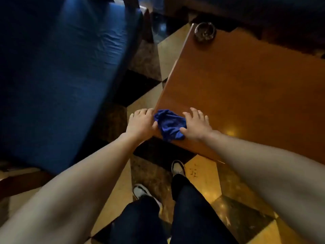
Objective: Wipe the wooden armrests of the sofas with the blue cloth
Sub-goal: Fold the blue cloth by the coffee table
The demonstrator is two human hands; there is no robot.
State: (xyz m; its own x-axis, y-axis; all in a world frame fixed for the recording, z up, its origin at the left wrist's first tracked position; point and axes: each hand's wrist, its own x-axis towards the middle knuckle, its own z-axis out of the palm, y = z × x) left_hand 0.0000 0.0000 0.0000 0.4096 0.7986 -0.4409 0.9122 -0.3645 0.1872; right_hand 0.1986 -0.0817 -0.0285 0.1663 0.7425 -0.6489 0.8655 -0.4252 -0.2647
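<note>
Start of task: the crumpled, soft blue cloth lies at the near left corner of the glossy wooden tabletop, flanked by the left hand and right hand, both touching it with fingers spread, neither yet closed around it. No armrest wiping appears begun. A blue-cushioned sofa stands left; a round ashtray occupies the far left corner.
</note>
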